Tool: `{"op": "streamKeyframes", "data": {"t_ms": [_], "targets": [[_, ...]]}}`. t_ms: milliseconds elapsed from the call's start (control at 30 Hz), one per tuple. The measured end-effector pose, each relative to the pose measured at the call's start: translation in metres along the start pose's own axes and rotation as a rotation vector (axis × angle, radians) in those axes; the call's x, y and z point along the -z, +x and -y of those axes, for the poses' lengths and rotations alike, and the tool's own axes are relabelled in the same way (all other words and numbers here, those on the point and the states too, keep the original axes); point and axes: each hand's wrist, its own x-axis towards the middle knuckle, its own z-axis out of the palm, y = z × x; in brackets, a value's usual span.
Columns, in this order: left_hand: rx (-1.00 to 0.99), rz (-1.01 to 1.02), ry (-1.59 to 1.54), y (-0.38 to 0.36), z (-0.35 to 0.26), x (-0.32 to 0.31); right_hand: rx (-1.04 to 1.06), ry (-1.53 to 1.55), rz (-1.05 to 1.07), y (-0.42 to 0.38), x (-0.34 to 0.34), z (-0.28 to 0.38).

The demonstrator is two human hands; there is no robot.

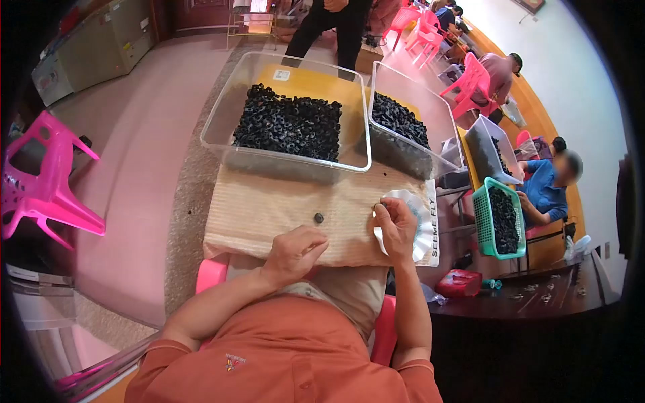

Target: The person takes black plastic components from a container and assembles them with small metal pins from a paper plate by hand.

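My right hand (pixel 398 227) pinches a small dark part (pixel 381 205) between thumb and fingertips, above the left edge of a white scalloped plate (pixel 423 230). The part's exact shape is mostly covered by the fingers. My left hand (pixel 293 252) rests at the near edge of the striped cardboard tabletop (pixel 269 208), fingers loosely extended and holding nothing I can see. Just beyond its fingertips lies one small black ring-like part (pixel 318 218). Farther back, a large clear bin (pixel 222 138) holds a heap of similar black parts (pixel 289 124).
A second clear bin (pixel 403 144) of black parts stands to the right. Beyond it are a green basket (pixel 482 221) and a person in a blue shirt (pixel 545 188). A pink stool (pixel 57 178) stands at left. Someone in dark trousers (pixel 329 33) stands behind the bins.
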Motion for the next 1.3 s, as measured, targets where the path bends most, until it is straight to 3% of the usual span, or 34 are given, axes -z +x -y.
{"op": "streamKeyframes", "data": {"t_ms": [100,267,367,467,567,700,833,900,967,1067,1167,1300], "targets": [[-0.062,0.016,0.037,-0.003,0.007,0.000,0.023,-0.019,-0.045,0.024,0.005,0.002],[-0.070,-0.003,0.012,-0.003,0.003,0.000,0.254,-0.191,-0.134,0.080,0.014,0.022],[-0.024,-0.016,-0.057,0.000,-0.003,0.001,0.213,-0.341,-0.166,0.127,0.017,0.041],[-0.021,-0.009,-0.046,-0.001,-0.004,0.001,0.267,-0.243,-0.172,0.178,0.015,0.040],[-0.012,-0.021,-0.005,0.000,-0.002,0.004,0.297,-0.236,-0.259,0.182,0.008,0.037],[0.010,-0.031,-0.005,-0.001,0.003,0.002,0.160,-0.107,-0.256,0.126,-0.006,0.039],[0.074,0.004,-0.064,-0.002,0.003,0.003,0.148,-0.113,-0.052,0.059,-0.018,0.019],[0.062,-0.024,-0.038,0.001,0.002,0.006,0.092,-0.301,0.105,0.028,-0.029,0.025],[0.074,-0.054,-0.039,0.005,0.003,0.009,0.208,-0.313,0.222,0.015,-0.042,0.006],[0.181,-0.094,-0.116,0.007,0.003,0.011,0.175,-0.446,0.414,0.009,-0.055,0.005],[0.303,-0.116,-0.224,0.007,0.002,0.011,0.308,-0.707,0.437,0.005,-0.068,0.005],[0.329,-0.106,-0.224,0.007,0.005,0.011,0.239,-0.779,0.507,0.003,-0.074,0.003]]}}
